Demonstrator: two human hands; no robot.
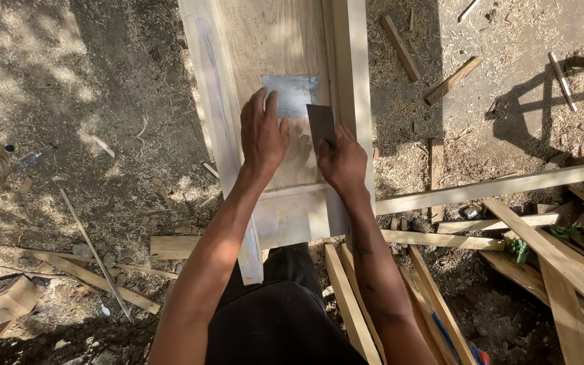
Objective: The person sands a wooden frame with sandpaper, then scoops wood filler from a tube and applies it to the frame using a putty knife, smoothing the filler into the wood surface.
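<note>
- My black trousers [285, 318] sit nearest, right at the close end of the door [285, 203], which runs away from me over the dirt.
- Loose slats [441, 236] lie right of the door's near end; a thin stick [96, 260] lies left of it on the ground [69, 101].
- My left hand [262, 138] lies flat on the door's panel, fingers spread and reaching forward, holding nothing, just pressing down.
- My right hand [343, 162] is closed on a flat scraper [322, 125], blade standing up and forward, near the door's right rail.
- The grey filler patch [290, 94] sits on the panel just beyond both hands; my left fingertips touch its near edge, and the scraper's blade is just beside its right near corner.
- To do this well, I judge: keep the left hand steady on the door, tilt the blade low, draw it evenly across the patch so the grey goes thin and level, and keep it off the rail.
- Beyond the patch the panel is bare wood up to the far edge of view.
- Further right of the door, offcuts [451, 81] lie in sawdust, well apart from my hands.
</note>
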